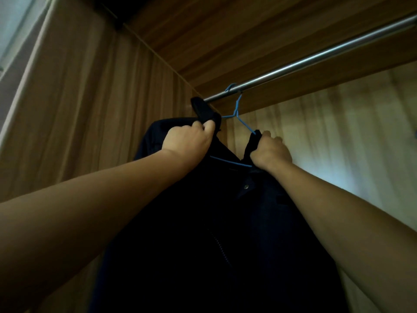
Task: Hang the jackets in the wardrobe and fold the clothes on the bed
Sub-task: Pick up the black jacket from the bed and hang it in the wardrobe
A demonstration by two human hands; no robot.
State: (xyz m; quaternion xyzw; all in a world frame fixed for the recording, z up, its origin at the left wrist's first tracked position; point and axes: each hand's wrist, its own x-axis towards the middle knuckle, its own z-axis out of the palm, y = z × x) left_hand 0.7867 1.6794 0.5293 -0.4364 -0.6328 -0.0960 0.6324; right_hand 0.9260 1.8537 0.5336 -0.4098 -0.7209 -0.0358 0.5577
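A dark navy jacket (214, 222) with a zip and a snap button hangs in front of me on a thin blue wire hanger (237, 109). The hanger's hook sits over the metal wardrobe rail (316, 59). My left hand (189, 141) grips the jacket's collar on the left side, fingers curled round the fabric. My right hand (270, 152) pinches the collar on the right, just below the hanger's shoulder wire. Both arms reach up from below.
The wooden wardrobe side panel (101, 109) stands to the left and the back panel (338, 132) behind the jacket. A wooden top board (225, 30) runs above the rail. The rail stretches bare to the upper right.
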